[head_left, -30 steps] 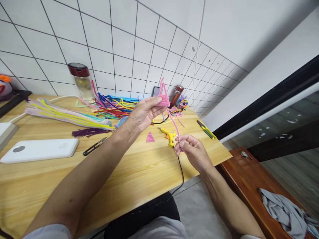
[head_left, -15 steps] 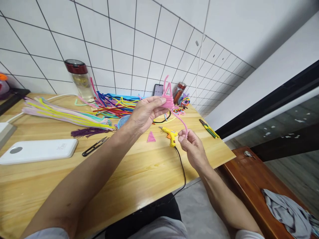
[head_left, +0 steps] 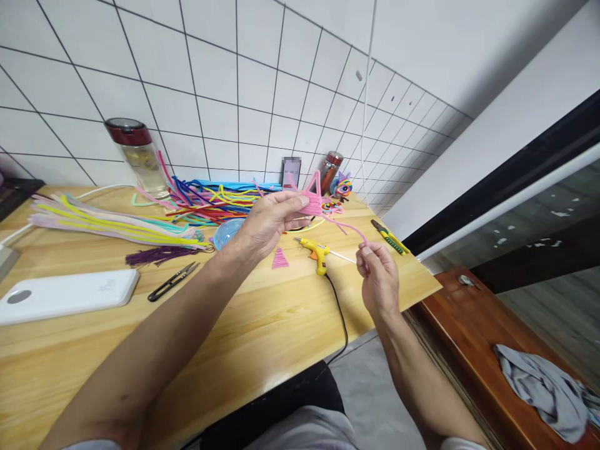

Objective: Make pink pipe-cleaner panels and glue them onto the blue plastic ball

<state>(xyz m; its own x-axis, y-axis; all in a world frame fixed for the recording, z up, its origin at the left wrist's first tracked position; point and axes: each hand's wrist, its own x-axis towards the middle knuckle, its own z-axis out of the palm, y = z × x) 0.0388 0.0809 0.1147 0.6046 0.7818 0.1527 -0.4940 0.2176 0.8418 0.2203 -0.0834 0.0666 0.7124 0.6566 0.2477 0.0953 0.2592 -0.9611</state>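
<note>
Between the thumb and fingers of my left hand (head_left: 274,219) is a piece of pink pipe cleaner wound into flat rows (head_left: 311,204), with a pointed loop standing up from it. A loose pink pipe cleaner tail (head_left: 349,226) runs from that piece to my right hand (head_left: 379,275), whose fingers pinch its end. Both hands are above the table. Below them, a yellow glue gun (head_left: 319,252) with a white glue stick in its back lies on the wood. A small pink wound triangle (head_left: 280,258) lies left of the glue gun.
Bundles of coloured pipe cleaners (head_left: 117,225) lie along the back with a glass bottle (head_left: 138,156). Black thread snips (head_left: 173,281) and a white power bank (head_left: 70,295) are at left. Pliers (head_left: 390,237) lie near the right edge. A phone (head_left: 291,174) leans on the wall.
My right hand has moved right and away from my left, drawing the pink tail straighter. My left hand has lowered a little, and the wound piece has tilted. The view has shifted slightly.
</note>
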